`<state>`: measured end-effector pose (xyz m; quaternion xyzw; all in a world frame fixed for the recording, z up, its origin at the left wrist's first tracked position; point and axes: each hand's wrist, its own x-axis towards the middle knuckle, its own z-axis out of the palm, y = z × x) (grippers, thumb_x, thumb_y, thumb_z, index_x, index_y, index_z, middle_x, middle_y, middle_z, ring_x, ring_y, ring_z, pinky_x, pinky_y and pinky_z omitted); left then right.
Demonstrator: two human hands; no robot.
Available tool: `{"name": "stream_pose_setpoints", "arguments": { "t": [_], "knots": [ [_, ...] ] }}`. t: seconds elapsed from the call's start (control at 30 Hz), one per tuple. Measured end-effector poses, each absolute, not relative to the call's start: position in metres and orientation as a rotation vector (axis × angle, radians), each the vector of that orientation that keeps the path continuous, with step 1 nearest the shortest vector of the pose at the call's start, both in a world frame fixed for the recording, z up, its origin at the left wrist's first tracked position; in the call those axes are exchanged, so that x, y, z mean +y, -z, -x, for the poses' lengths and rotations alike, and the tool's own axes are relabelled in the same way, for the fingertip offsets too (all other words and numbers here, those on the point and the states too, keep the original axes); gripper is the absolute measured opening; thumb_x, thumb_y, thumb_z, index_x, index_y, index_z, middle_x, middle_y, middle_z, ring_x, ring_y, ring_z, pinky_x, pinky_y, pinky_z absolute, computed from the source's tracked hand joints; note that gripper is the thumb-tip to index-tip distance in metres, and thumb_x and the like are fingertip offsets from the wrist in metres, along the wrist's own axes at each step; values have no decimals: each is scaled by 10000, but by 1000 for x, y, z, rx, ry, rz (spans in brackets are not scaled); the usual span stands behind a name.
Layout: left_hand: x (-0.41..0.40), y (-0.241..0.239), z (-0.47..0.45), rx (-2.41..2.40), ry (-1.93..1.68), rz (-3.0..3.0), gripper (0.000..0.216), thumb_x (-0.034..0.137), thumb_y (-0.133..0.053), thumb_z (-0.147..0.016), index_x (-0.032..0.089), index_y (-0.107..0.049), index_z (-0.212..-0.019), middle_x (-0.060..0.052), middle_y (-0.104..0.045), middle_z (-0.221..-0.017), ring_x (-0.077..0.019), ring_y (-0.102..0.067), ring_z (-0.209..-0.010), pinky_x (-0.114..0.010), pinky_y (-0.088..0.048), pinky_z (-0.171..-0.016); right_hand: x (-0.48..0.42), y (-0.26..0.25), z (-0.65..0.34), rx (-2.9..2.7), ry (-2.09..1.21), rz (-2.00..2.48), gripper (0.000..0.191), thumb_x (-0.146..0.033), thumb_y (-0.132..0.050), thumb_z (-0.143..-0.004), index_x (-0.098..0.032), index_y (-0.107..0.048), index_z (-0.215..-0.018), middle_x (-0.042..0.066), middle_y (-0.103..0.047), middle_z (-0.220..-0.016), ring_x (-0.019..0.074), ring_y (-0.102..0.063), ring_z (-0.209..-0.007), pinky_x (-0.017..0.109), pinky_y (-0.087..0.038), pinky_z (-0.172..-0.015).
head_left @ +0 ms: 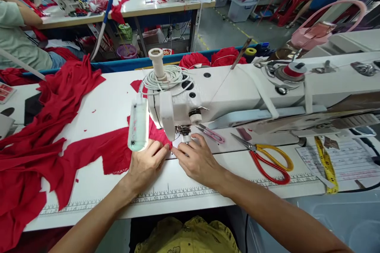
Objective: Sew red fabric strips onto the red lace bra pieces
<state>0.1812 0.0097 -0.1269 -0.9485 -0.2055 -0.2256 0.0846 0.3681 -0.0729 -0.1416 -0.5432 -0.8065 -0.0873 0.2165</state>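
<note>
Red fabric (115, 146) runs across the white sewing table to the sewing machine (178, 106). My left hand (148, 160) is closed on the fabric's right end, just left of the presser foot, thumb and forefinger pinching its edge. Close by, my right hand (197, 162) has its fingers curled, with the tips meeting at that same edge in front of the needle area. What lies under its fingers is partly hidden. Pink-handled thread snips (212, 132) lie on the machine bed behind my right hand.
Scissors (265, 160) with red and yellow handles lie right of my right forearm. A heap of red fabric (44, 134) covers the table's left side. A yellow tape measure (326, 166) rests on a written sheet (353, 158). A co-worker's arm (22, 12) shows at the upper left.
</note>
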Motion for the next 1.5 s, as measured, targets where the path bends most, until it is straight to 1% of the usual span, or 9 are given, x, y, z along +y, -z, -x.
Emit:
{"name": "stream_pose_setpoints", "arguments": {
  "t": [0.17, 0.3, 0.37, 0.57, 0.8, 1.0, 1.2, 1.37, 1.5],
  "knots": [
    [11, 129, -182, -675, 732, 2871, 235, 42, -507, -919, 166, -677, -1023, -12, -674, -786, -148, -555, -706, -376, -377, -808, -73, 141, -368, -2239, 231, 1513, 233, -84, -482, -935, -159, -664, -1059, 21, -616, -828, 181, -473, -776, 433, -280, -1018],
    [11, 128, -183, -651, 764, 2910, 225, 40, -536, -898, 185, -683, -989, -46, -719, -929, -193, -611, -872, -369, -399, -809, -74, 141, -369, -2239, 224, 1505, 224, -95, -482, -938, -175, -673, -1023, 17, -617, -821, 179, -464, -770, 437, -279, -1021],
    [11, 127, -182, -637, 742, 2929, 245, 28, -532, -892, 187, -676, -1010, -42, -722, -921, -199, -614, -905, -373, -417, -829, -74, 141, -369, -2237, 221, 1497, 220, -107, -477, -947, -177, -676, -1010, 17, -618, -815, 179, -458, -765, 438, -280, -1019],
    [10, 127, -180, -618, 745, 2884, 243, 27, -527, -913, 180, -663, -1044, -21, -715, -857, -166, -607, -807, -343, -455, -790, -74, 140, -369, -2226, 224, 1492, 232, -107, -461, -962, -160, -676, -1031, 14, -628, -805, 173, -450, -748, 430, -280, -1025],
    [7, 126, -181, -518, 661, 2788, 258, 20, -525, -907, 140, -678, -1076, -50, -728, -875, -191, -621, -834, -414, -492, -856, -74, 140, -368, -2224, 211, 1498, 234, -113, -482, -954, -162, -678, -1071, 20, -634, -811, 179, -475, -768, 436, -284, -1028],
    [4, 126, -183, -505, 657, 2758, 239, 36, -545, -912, 128, -701, -1068, -107, -741, -1010, -294, -636, -1093, -508, -461, -957, -74, 143, -372, -2140, 123, 1495, 238, -115, -504, -930, -173, -694, -1062, 22, -643, -813, 181, -497, -781, 438, -305, -1009],
    [2, 126, -181, -470, 642, 2787, 281, 8, -500, -920, 89, -681, -1119, -131, -748, -994, -292, -689, -1028, -575, -448, -983, -71, 146, -374, -2108, 23, 1507, 351, -119, -514, -920, -207, -670, -1222, 26, -664, -861, 195, -527, -836, 429, -335, -968],
    [10, 125, -171, -477, 642, 2977, 321, -3, -451, -938, 90, -655, -1169, -135, -748, -1038, -251, -709, -991, -514, -511, -942, -74, 144, -369, -2268, 275, 1483, 294, -115, -530, -929, -133, -662, -1191, 41, -668, -876, 200, -524, -819, 493, -297, -1029],
    [16, 128, -161, -436, 606, 3055, 379, -1, -437, -946, 139, -643, -1232, -152, -713, -1191, -280, -665, -1129, -553, -502, -967, -72, 139, -368, -2343, 443, 1422, 226, -67, -503, -946, -121, -687, -1065, 45, -665, -872, 189, -542, -817, 502, -287, -1046]
  ]
}}
